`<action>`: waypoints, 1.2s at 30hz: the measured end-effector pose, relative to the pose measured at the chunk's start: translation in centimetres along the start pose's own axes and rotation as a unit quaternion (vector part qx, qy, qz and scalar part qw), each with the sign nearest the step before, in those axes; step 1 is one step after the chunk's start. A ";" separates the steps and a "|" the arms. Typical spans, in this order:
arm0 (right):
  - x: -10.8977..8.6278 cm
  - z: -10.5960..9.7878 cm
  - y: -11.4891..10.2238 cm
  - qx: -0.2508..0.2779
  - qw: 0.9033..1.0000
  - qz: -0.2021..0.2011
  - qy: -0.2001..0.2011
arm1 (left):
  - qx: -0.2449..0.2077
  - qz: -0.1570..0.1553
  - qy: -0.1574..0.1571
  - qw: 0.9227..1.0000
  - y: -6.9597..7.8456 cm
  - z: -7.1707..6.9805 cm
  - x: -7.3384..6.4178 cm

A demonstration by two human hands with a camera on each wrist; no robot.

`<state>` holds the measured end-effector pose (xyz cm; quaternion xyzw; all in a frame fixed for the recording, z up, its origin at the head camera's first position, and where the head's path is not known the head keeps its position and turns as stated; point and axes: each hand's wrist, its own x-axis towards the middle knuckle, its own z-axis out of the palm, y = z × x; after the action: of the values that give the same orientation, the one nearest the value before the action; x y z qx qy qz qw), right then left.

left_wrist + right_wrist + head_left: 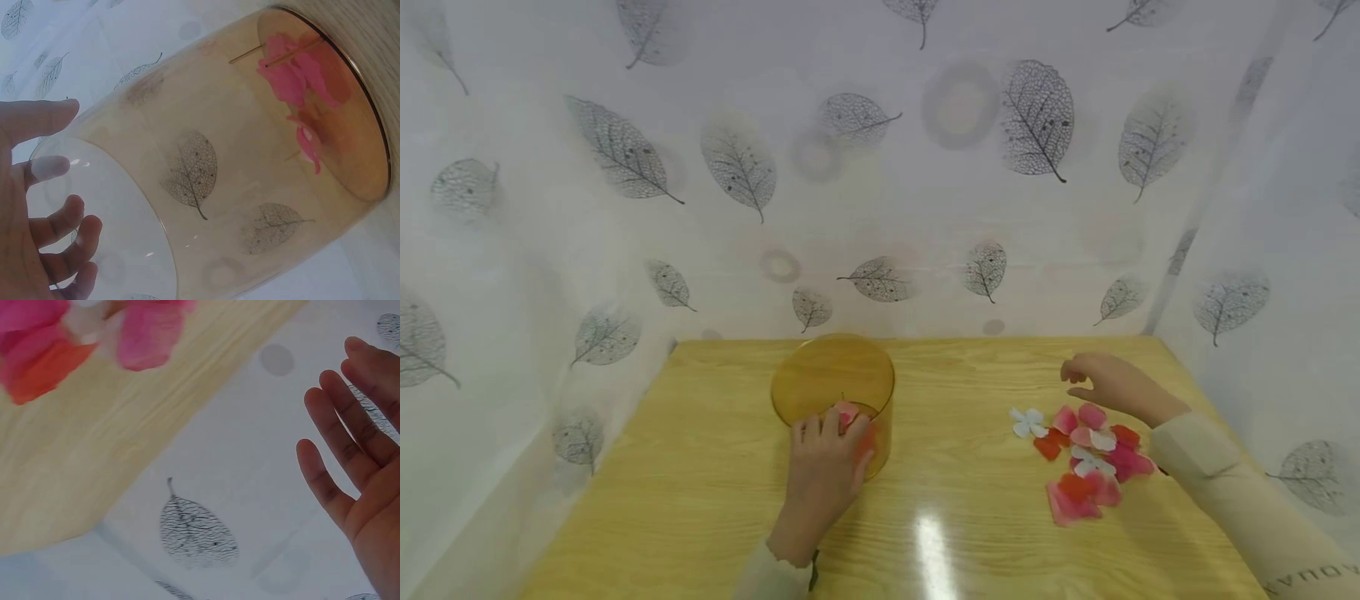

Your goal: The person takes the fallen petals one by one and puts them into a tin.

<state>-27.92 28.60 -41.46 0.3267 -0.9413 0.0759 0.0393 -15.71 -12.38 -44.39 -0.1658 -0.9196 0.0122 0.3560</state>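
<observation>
A clear amber glass cylinder (831, 371) stands left of the middle of the table. My left hand (827, 467) is at its open mouth, fingers relaxed and apart, holding nothing. Through the glass wall the left wrist view shows pink petals (290, 75) and thin brown sticks (294, 51) near the bottom. On the right lies a loose pile of pink, red and white petals (1123, 458). My right hand (1105, 385) hovers just behind that pile, its palm empty. In the right wrist view the fingers (337, 428) are spread and slightly bent.
The wood-grain table (962, 400) reaches back to a pale wall (925, 208) printed with leaves, which also closes in both sides. A white flower-shaped petal (1028, 422) lies at the pile's left edge.
</observation>
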 end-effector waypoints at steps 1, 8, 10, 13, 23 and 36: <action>-0.4 0.4 0.6 -0.001 1.000 0.009 -0.006 | 0.000 -0.001 -0.001 1.000 0.0 0.0 0.0; -1.7 3.1 4.0 0.049 0.995 0.054 -0.065 | -0.002 -0.004 0.000 1.000 -0.1 0.1 -0.1; -1.8 3.8 4.6 0.068 0.992 0.067 -0.085 | -0.005 -0.004 0.002 1.000 -0.1 0.1 -0.1; -1.9 4.6 5.3 0.099 0.985 0.089 -0.107 | -0.006 -0.004 0.002 1.000 -0.1 0.0 0.0; -2.0 5.2 5.4 0.111 0.987 0.071 -0.093 | -0.013 0.000 0.005 1.000 0.0 -0.1 0.1; -2.1 4.5 4.9 0.125 0.979 0.085 -0.136 | -0.013 -0.005 -0.001 1.000 0.0 -0.1 0.1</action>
<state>-29.40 32.93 -46.68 0.2553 -0.9451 0.1513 -0.1370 -15.68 -12.34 -44.26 -0.1658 -0.9210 -0.0014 0.3525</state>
